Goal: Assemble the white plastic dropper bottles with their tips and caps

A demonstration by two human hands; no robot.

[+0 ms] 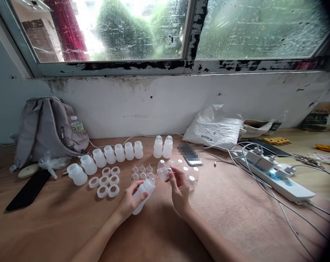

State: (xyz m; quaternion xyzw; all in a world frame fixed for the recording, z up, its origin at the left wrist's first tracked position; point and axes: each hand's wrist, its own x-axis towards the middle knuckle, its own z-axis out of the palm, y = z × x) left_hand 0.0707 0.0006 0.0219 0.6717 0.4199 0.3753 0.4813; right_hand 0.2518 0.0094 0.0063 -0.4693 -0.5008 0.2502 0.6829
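My left hand (128,200) is wrapped round a frosted baby bottle (146,188), which tilts with its neck up and to the right. A ring appears to sit on that neck; details at the top are hard to make out. Between the fingers of my right hand (180,191) is a clear bottle cap (162,174), held apart from the bottle and tipped sideways. Several more clear caps (192,183) stand just behind my right hand. Teats (142,169) lie in rows beyond the bottle. Left of them are loose collar rings (102,191).
Open-necked bottles (99,158) curve along the back left; two capped bottles (167,147) stand at centre back. A phone (191,157) and silver bag (212,127) lie behind the caps. A power strip (279,180) trails cables at right. A backpack (44,131) and black case (28,191) sit left.
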